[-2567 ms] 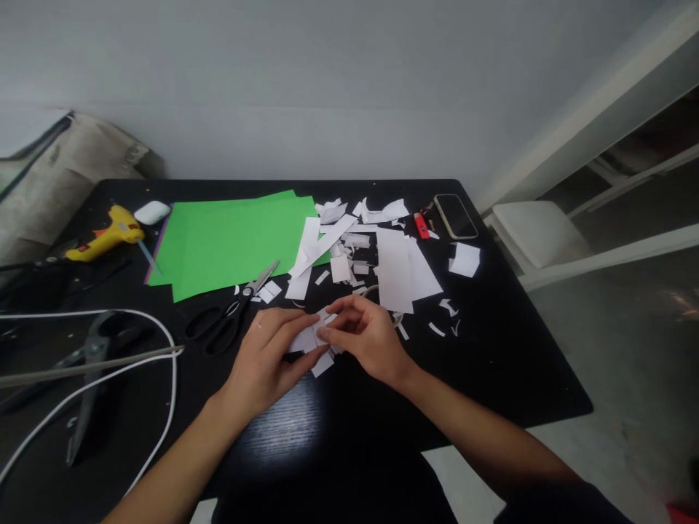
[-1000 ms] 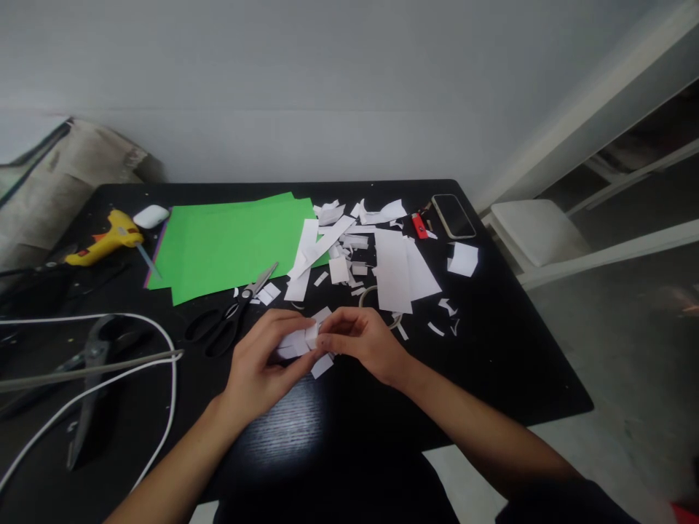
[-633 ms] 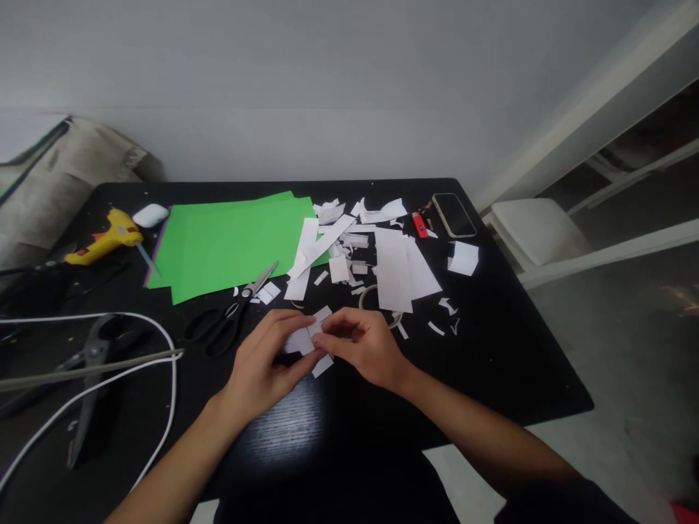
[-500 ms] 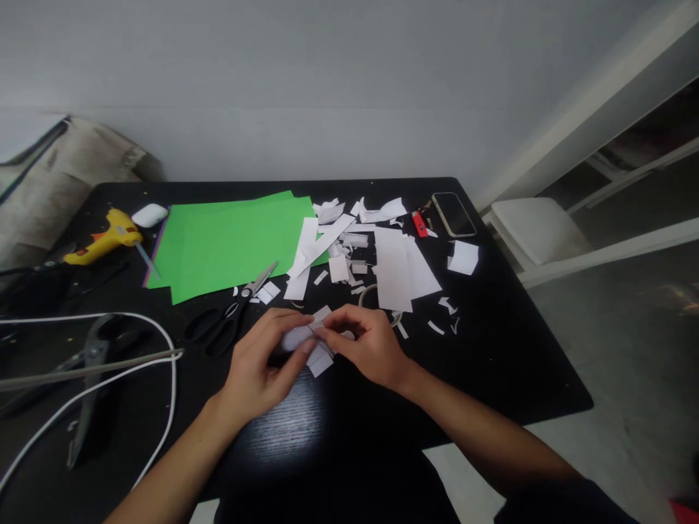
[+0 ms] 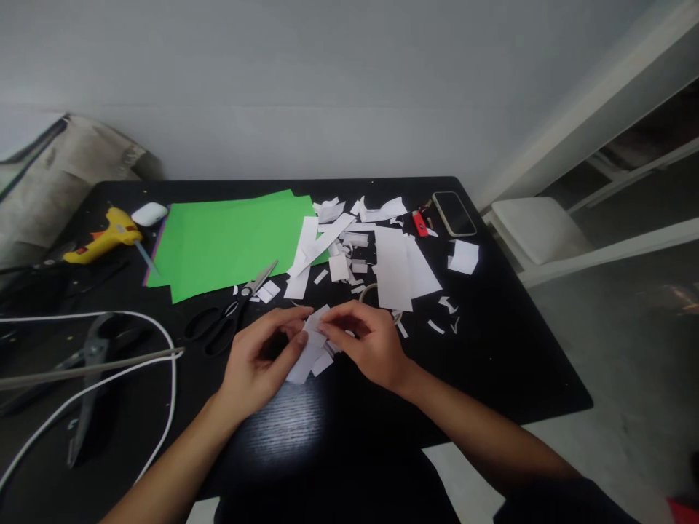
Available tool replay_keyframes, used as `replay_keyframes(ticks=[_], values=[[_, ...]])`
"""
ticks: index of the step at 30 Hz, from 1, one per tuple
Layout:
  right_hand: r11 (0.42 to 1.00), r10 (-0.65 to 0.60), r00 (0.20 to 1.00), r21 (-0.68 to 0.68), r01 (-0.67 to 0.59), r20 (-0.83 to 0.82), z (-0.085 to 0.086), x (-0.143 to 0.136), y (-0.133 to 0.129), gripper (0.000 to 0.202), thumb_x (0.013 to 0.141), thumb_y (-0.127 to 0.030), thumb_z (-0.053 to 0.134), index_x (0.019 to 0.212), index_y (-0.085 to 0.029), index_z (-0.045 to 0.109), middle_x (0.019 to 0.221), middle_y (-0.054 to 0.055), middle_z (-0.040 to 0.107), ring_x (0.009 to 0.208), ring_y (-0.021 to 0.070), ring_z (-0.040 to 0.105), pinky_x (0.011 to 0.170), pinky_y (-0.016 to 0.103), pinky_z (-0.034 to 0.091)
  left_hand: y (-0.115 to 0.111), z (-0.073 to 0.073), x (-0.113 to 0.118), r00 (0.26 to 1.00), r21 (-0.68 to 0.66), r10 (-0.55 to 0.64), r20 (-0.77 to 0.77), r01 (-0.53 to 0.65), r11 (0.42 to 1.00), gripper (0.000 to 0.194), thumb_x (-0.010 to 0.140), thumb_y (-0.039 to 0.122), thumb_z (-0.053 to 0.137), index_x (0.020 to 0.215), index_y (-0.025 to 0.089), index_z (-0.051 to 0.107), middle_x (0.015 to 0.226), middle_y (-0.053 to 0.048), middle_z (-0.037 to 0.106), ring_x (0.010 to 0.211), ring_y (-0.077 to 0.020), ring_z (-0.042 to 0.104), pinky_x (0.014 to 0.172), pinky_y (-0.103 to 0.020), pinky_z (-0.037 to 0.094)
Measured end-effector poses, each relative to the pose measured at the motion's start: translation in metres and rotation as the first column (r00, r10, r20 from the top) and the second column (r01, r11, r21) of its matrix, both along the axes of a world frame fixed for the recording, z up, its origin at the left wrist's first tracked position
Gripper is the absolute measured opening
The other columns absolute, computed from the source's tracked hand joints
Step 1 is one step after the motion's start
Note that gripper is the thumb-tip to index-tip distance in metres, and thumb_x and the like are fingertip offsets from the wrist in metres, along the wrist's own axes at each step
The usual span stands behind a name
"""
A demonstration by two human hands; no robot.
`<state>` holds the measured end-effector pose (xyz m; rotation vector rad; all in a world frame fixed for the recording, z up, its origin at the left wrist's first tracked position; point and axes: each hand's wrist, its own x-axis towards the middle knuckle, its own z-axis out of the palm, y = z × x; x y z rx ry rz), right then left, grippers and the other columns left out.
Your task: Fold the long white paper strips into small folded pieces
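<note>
White paper pieces lie between my two hands near the table's front, some overlapping. My left hand is curled, thumb and fingertips closed on the left edge of the paper. From the right, my right hand pinches the upper part of the same paper between thumb and forefinger. Black-handled scissors rest just left of my left hand, blades pointing up and right. Beyond my hands are white paper strips and many small scraps. A ring-shaped roll is partly hidden behind my right hand.
Green sheets lie at the back left, beside a yellow glue gun and a white case. A white cable and pliers are at left. A red lighter and phone sit back right.
The white paper between my hands has turned, its lower end now pointing down and left. My left fingers have drawn back slightly to the left, and more of the paper shows.
</note>
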<state>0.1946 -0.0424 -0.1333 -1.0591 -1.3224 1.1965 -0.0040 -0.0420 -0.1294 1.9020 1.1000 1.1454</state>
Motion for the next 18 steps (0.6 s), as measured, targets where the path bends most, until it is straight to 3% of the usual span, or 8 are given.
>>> replay_keyframes(ticks=[7, 18], values=[[0.999, 0.018, 1.0, 0.035, -0.018, 0.009, 0.0005, -0.0013, -0.0013, 0.007, 0.085, -0.026, 0.082, 0.092, -0.024, 0.081, 0.089, 0.003, 0.082, 0.081, 0.0173, 0.078, 0.074, 0.029, 0.064, -0.0017, -0.0035, -0.002, 0.997, 0.023, 0.062, -0.036, -0.061, 0.998, 0.016, 0.093, 0.016, 0.072, 0.106, 0.023, 0.076, 0.094, 0.0, 0.079, 0.08, -0.012, 0.073, 0.075, -0.021, 0.059], [0.999, -0.014, 0.999, -0.039, 0.013, -0.038, 0.0036, -0.0022, -0.0022, 0.013, 0.081, -0.024, 0.085, 0.094, -0.024, 0.081, 0.089, 0.002, 0.082, 0.08, 0.016, 0.078, 0.075, 0.027, 0.065, -0.003, -0.0004, -0.0003, 0.991, -0.002, 0.132, 0.006, -0.132, 0.991, 0.012, 0.089, 0.016, 0.076, 0.099, 0.022, 0.076, 0.087, 0.001, 0.079, 0.072, -0.0106, 0.073, 0.067, -0.018, 0.06]])
